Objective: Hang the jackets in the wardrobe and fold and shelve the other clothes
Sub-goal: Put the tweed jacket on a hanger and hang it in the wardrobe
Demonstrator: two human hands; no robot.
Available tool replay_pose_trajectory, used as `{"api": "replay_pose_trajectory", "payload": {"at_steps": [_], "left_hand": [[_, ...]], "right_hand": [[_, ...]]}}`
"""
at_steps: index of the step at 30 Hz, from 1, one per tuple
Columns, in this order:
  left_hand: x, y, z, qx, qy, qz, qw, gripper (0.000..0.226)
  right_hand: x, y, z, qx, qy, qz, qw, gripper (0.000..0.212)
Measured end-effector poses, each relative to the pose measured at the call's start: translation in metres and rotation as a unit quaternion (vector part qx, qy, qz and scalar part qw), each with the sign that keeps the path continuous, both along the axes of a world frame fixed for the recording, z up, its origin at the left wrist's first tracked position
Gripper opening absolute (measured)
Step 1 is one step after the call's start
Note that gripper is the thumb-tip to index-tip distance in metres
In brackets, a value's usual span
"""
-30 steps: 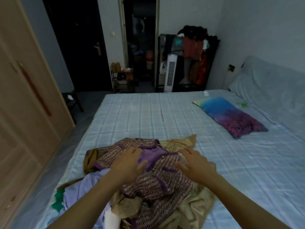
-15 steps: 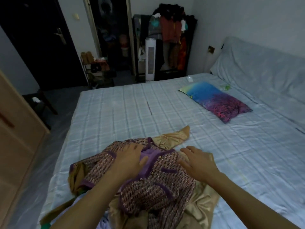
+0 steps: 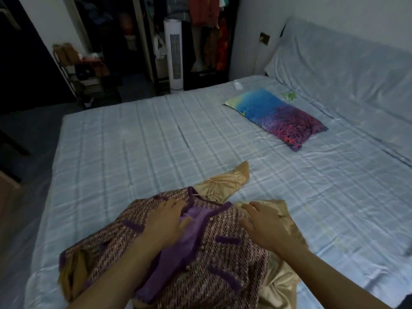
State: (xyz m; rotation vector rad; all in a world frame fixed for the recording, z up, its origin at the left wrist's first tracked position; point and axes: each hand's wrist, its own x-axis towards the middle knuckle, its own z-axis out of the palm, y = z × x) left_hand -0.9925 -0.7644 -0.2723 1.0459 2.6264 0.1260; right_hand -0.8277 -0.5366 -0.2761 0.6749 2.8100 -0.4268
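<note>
A purple-and-pink tweed jacket (image 3: 225, 259) with purple trim and lining lies rumpled on the near part of the bed, on top of a gold satin garment (image 3: 225, 182). My left hand (image 3: 167, 221) rests flat on the jacket's left front, thumb against the purple lining. At the jacket's right edge my right hand (image 3: 267, 226) lies with fingers stretched out, touching the tweed and the gold fabric. Neither hand visibly grips anything. A corner of the wooden wardrobe (image 3: 6, 186) shows at the left edge.
The bed (image 3: 138, 139) has a pale blue checked sheet. A blue and purple pillow (image 3: 281, 117) lies at the far right. Beyond the bed stand a white tower fan (image 3: 175, 54), a rack of hanging clothes (image 3: 207, 23) and a small shelf trolley (image 3: 87, 70).
The view has swung right and down, so the wardrobe has nearly left the frame. Both hands stay on the jacket; the right hand has slid slightly toward its right edge.
</note>
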Motion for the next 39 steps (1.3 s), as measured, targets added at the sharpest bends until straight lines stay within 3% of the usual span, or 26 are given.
{"api": "replay_pose_trajectory", "payload": {"at_steps": [4,9,12,16,20,24,27,32,39], "left_hand": [[-0.053,0.026,-0.034,0.004,-0.02,0.001,1.0,0.048],[-0.112,0.057,-0.098,-0.023,-0.046,0.001,0.999,0.049],[-0.131,0.074,-0.14,-0.073,-0.07,-0.015,0.995,0.063],[-0.157,0.094,-0.195,-0.087,-0.055,-0.037,0.994,0.053],[-0.184,0.106,-0.245,-0.064,-0.042,-0.028,0.997,0.052],[-0.205,0.112,-0.281,-0.061,-0.033,-0.011,0.998,0.046],[-0.213,0.114,-0.298,-0.068,-0.064,0.01,0.996,0.037],[-0.201,0.106,-0.304,-0.088,-0.044,-0.035,0.995,0.027],[-0.189,0.094,-0.265,-0.011,0.03,-0.036,0.999,0.015]], "right_hand": [[-0.045,0.027,-0.038,-0.024,-0.012,-0.015,1.0,0.049],[-0.089,0.06,-0.102,-0.066,-0.014,-0.05,0.996,0.038],[-0.1,0.073,-0.146,-0.083,-0.038,-0.064,0.994,0.039],[-0.112,0.085,-0.196,-0.096,-0.069,-0.08,0.99,0.056],[-0.126,0.097,-0.242,-0.074,-0.085,-0.103,0.988,0.043],[-0.136,0.103,-0.275,-0.114,-0.113,-0.124,0.979,0.043],[-0.14,0.103,-0.288,-0.124,-0.114,-0.126,0.978,0.048],[-0.14,0.102,-0.292,-0.114,-0.116,-0.123,0.979,0.044],[-0.129,0.099,-0.262,-0.123,0.008,-0.133,0.983,0.032]]}}
